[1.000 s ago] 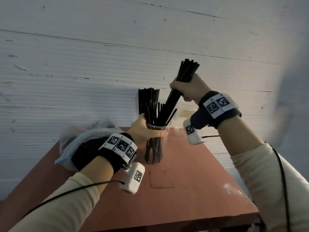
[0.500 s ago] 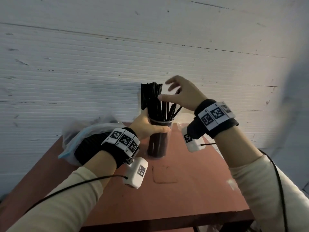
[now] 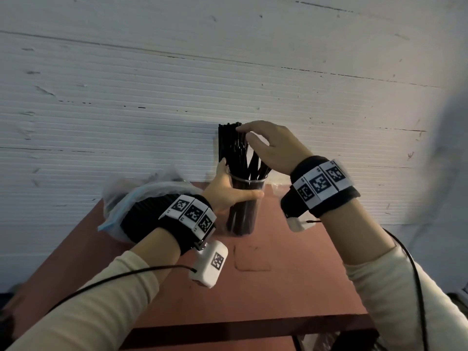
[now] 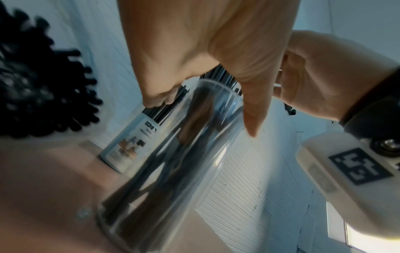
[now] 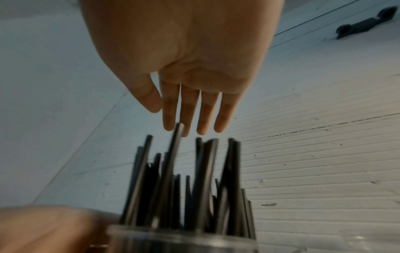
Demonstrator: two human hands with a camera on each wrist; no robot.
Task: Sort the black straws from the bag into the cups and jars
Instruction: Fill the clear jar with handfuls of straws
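Note:
A clear plastic cup (image 3: 244, 211) stands on the red-brown table (image 3: 291, 274), full of upright black straws (image 3: 235, 150). My left hand (image 3: 229, 192) grips the cup near its rim, thumb across the front; the left wrist view shows the cup (image 4: 173, 162) under that hand (image 4: 216, 59). My right hand (image 3: 268, 145) hovers over the straw tops with its fingers straight, fingertips touching the tallest straws. In the right wrist view the right hand (image 5: 190, 85) is spread above the straws (image 5: 188, 188) and holds nothing. A clear bag (image 3: 141, 198) of black straws lies left of the cup.
A white ribbed wall (image 3: 126, 110) stands right behind the table. A second container with a white label (image 4: 129, 142) stands behind the cup, also holding straws. A clear plastic item (image 3: 278, 190) sits just right of the cup. The near part of the table is bare.
One second ago my right hand gripped a bundle of straws angled into the cup. It has let them go, and now its straight fingers rest on the straw tops.

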